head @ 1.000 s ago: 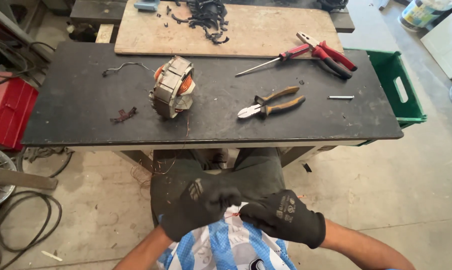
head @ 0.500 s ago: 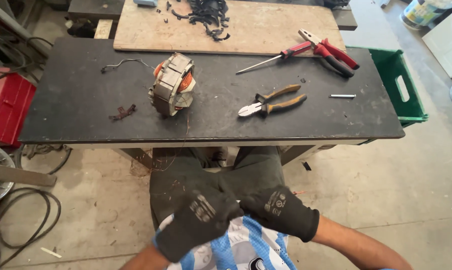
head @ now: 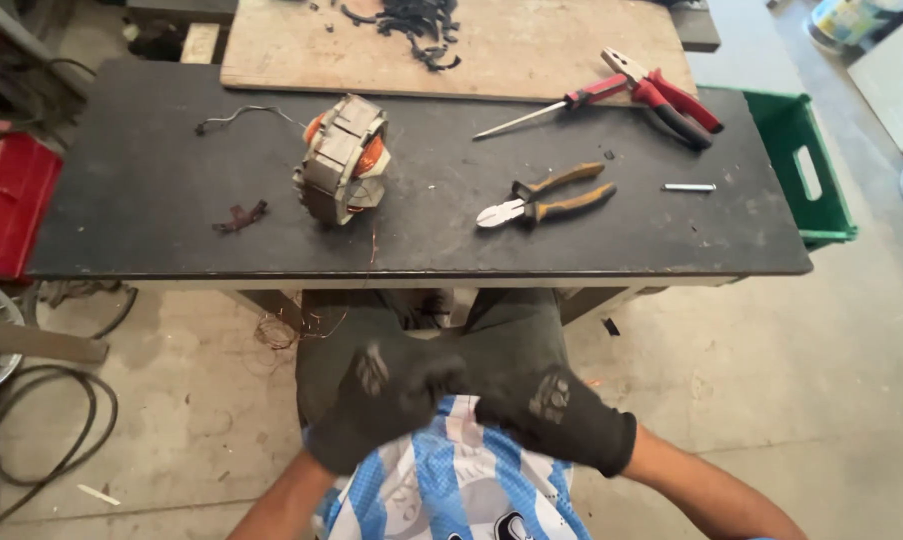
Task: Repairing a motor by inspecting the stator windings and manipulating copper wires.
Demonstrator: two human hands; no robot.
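L hand [head: 377, 405] & R hand [head: 552, 415], gloved, touching at lap, curled (grip unclear, nothing visible held). Motor stator [head: 342, 160] ahead on bench [head: 122, 200], nearer L; axis tilted.

Both gloved hands, L [head: 382, 405] & R [head: 552, 415], at lap; motor stator [head: 342, 160], pliers [head: 547, 195] on bench [head: 152, 230].

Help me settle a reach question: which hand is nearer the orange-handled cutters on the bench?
Right. The right hand sits almost directly below the cutters, off the bench at the lap. The left hand is beside it, farther left, under the motor stator.
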